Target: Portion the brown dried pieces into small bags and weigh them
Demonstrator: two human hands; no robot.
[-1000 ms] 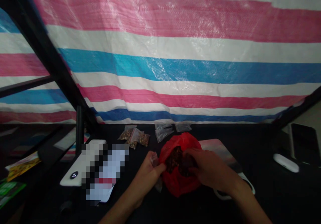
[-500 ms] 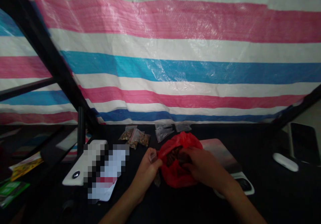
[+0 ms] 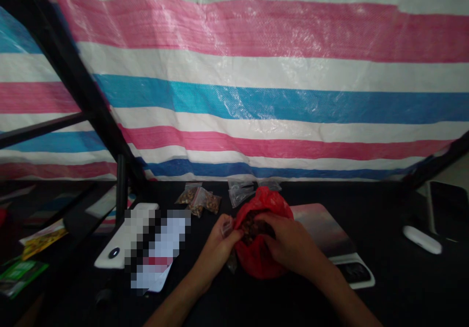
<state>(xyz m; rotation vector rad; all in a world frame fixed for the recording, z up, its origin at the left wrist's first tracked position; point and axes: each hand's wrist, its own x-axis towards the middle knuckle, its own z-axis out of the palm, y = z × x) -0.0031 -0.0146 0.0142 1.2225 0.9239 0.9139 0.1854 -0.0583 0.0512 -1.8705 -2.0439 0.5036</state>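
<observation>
One red bag (image 3: 262, 266) near far table (image 3: 348, 186) edge, your left hand (image 3: 217, 243) pinching clear sachet (image 3: 227, 227), right hand (image 3: 293, 239) inside bag, grip indiscernible.

You are using two hands (image 3: 217, 241) on one red plastic bag (image 3: 261, 263). At least three filled zip-lock bags (image 3: 198, 201) are showing.

Right hand (image 3: 287, 236): fingertips hidden inside red bag (image 3: 262, 262); contents (image 3: 250, 229) too dark to identify. Small bag (image 3: 231, 262): partly hidden by left hand (image 3: 219, 239). White phone (image 3: 120, 239) and adjacent pale item (image 3: 161, 250): partly pixelated. Green packet (image 3: 22, 275): cut off by left edge, lettering blurred
</observation>
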